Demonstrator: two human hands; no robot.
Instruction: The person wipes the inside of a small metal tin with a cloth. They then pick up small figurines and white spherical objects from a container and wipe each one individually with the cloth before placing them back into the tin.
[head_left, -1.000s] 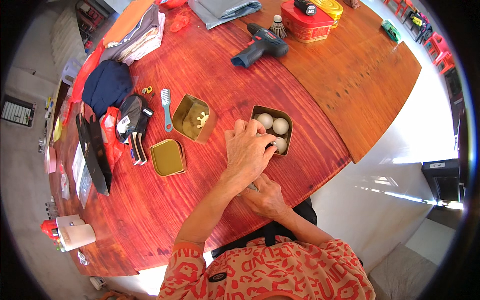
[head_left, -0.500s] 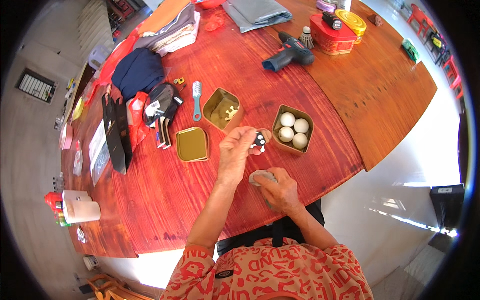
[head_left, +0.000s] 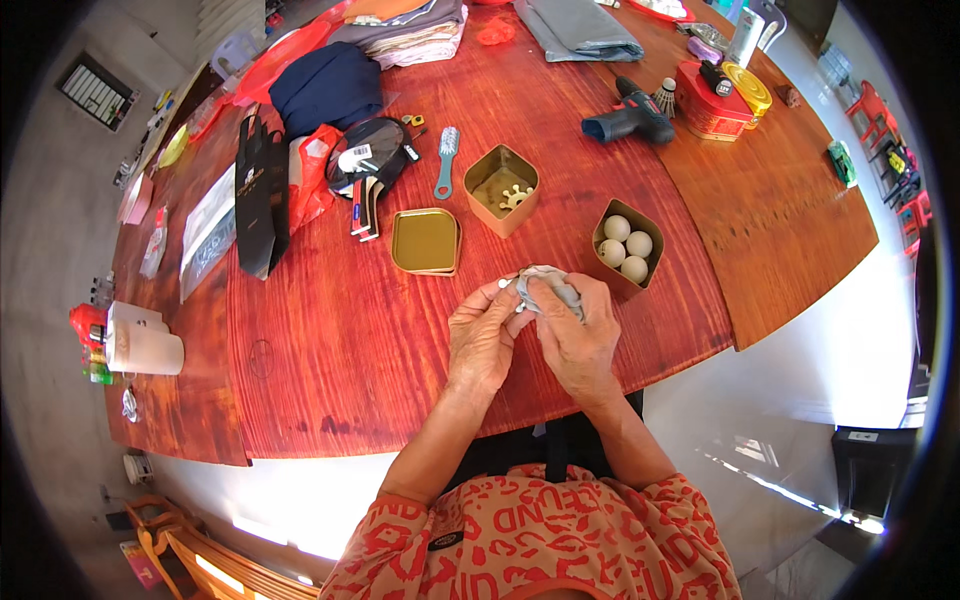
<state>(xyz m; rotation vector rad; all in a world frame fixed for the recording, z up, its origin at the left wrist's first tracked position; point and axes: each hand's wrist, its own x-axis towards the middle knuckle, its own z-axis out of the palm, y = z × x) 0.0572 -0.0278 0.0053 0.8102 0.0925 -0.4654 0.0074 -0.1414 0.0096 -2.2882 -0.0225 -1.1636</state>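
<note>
Close to the table's near edge, my left hand (head_left: 480, 345) pinches a small black-and-white figurine (head_left: 503, 284); only its white knobs show now. My right hand (head_left: 585, 340) is closed on a crumpled grey cloth (head_left: 562, 292) and presses it against the figurine, covering most of it. Beyond my hands stands an open square tin (head_left: 497, 222) with a cream crown-shaped piece (head_left: 515, 197) inside. Another open tin (head_left: 612, 279), to the right, holds several white balls (head_left: 638, 243). Two tin lids (head_left: 424, 240) seem to lie stacked on the left.
A teal-handled brush (head_left: 446, 165) lies behind the lids. Farther left are a black paper bag (head_left: 258, 210), a black round pouch (head_left: 375, 150) and navy cloth (head_left: 325, 85). A power drill (head_left: 630, 118), a shuttlecock (head_left: 665, 97) and a red tin (head_left: 710, 110) occupy the far right.
The cloth in my right hand has come up and met the figurine in my left, hiding its black body. The view has shifted, so the table's things appear displaced.
</note>
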